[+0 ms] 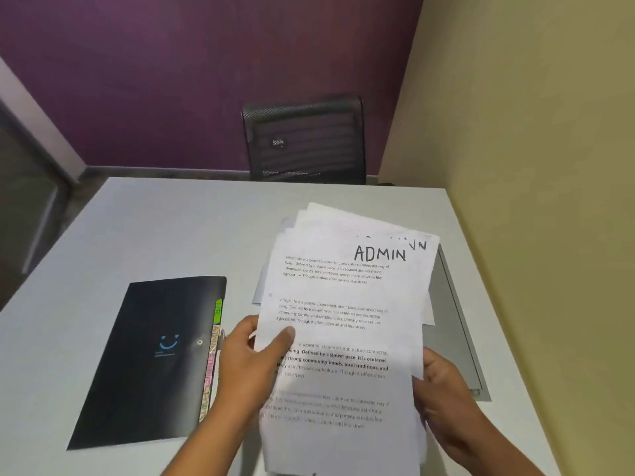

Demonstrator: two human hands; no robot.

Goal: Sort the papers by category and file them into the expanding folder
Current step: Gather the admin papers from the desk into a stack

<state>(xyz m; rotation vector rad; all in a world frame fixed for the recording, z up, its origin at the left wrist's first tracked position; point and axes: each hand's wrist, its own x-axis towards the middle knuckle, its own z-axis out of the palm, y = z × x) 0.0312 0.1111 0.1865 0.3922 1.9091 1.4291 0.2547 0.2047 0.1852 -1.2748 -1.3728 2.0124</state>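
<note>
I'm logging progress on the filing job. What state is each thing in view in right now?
Stack of papers: held up off the table, fanned, top sheet marked ADMIN.
Expanding folder: closed, flat on the table, coloured tabs showing at its right edge.
Left hand: gripping the stack's left edge, thumb on top.
Right hand: gripping the stack's right edge.
Chair: behind the table, unoccupied.

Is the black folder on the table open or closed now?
Closed. The black folder lies flat on the table, its cover down; only coloured tabs show along its right edge. No papers are in it yet.
</note>
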